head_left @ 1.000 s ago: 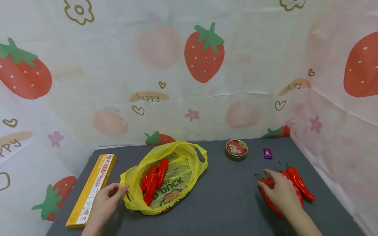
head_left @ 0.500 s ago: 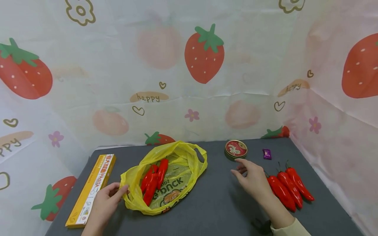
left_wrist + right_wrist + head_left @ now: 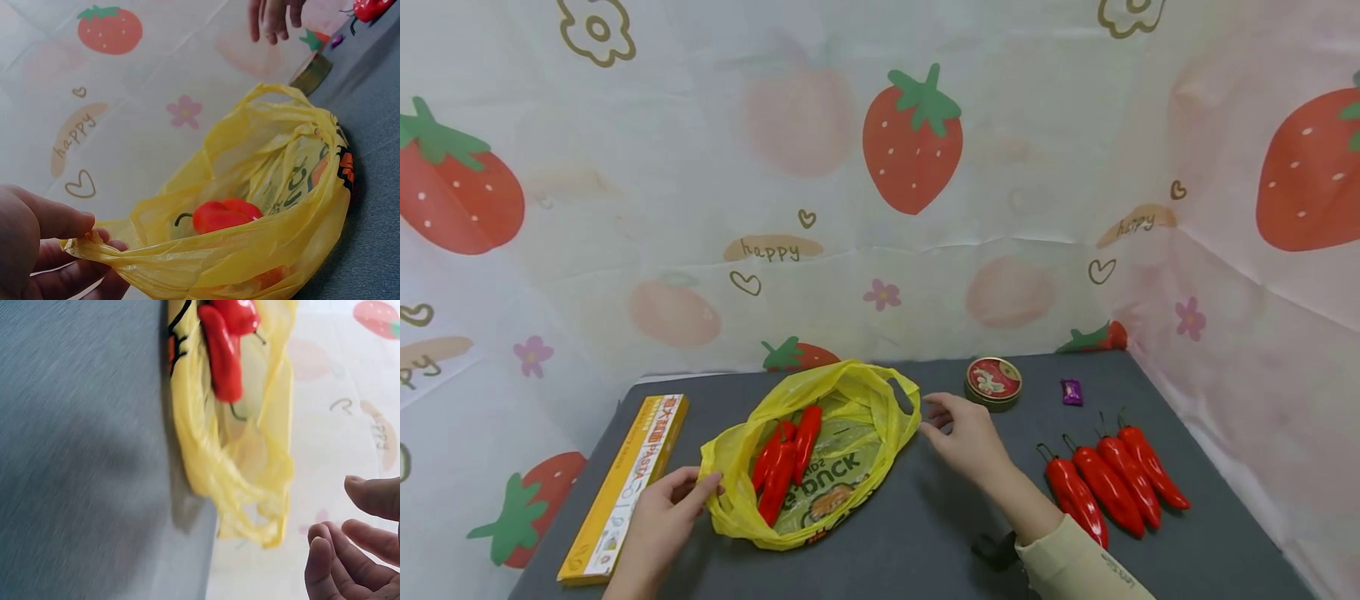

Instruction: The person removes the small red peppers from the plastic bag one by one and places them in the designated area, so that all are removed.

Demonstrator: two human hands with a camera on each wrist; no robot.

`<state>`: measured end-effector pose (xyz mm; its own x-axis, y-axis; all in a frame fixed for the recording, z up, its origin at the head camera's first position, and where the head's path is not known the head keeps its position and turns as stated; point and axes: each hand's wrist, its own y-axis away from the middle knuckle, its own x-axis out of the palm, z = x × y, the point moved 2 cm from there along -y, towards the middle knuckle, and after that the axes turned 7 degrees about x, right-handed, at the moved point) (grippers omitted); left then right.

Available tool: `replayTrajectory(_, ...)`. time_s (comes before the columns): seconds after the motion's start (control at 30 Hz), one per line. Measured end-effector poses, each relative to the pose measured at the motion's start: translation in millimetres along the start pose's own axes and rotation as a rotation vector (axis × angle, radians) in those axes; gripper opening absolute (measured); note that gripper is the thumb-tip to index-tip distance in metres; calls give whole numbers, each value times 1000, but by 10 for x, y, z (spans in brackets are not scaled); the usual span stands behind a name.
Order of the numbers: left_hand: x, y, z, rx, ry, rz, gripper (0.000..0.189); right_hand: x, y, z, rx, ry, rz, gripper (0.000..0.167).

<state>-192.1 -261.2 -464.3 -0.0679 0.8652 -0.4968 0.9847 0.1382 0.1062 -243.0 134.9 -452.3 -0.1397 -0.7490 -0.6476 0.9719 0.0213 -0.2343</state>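
Observation:
My left hand (image 3: 662, 517) pinches the left rim of a yellow plastic bag (image 3: 737, 521) between thumb and fingers; the left wrist view shows the gathered edge in its grip. Inside the wide mouth of the bag lie three red chili peppers (image 3: 784, 467). My right hand (image 3: 966, 437) hovers by the bag's right handle, thumb and fingers apart. In the right wrist view nothing lies between those fingers (image 3: 319, 556), and a gap separates them from the handle (image 3: 272, 534). Several more red chili peppers (image 3: 1108, 492) lie in a slanted row right of my right forearm.
A yellow and white pasta box (image 3: 625, 492) lies along the left side of the dark table (image 3: 880, 567). Behind my right hand stands a round tin (image 3: 992, 382), with a small purple packet (image 3: 1071, 392) to its right. A strawberry-printed cloth (image 3: 850, 192) hangs behind the table.
My right hand has left the loose chili peppers and moved left across the table to the bag's right handle. My left hand keeps its hold on the rim.

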Motion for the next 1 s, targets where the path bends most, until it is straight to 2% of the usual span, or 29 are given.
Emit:
replayTrajectory(0.27,24,-8,16,-7,11,1,50,249,-213,110,45,-75,139,38)
replayTrajectory(0.47,47,-7,35,4,17,-5,48,527,-381,169,65,-75,280,38)
replayTrajectory(0.67,54,-4,17,8,13,-9,48,825,-497,295,86,-124,374,32)
replayTrajectory(0.83,46,-4,22,12,1,-12,48,1085,-584,389,163,-178,428,41)
replayTrajectory(1.0,48,-1,42,10,-4,-13,49,1296,-604,532,312,-197,426,49)
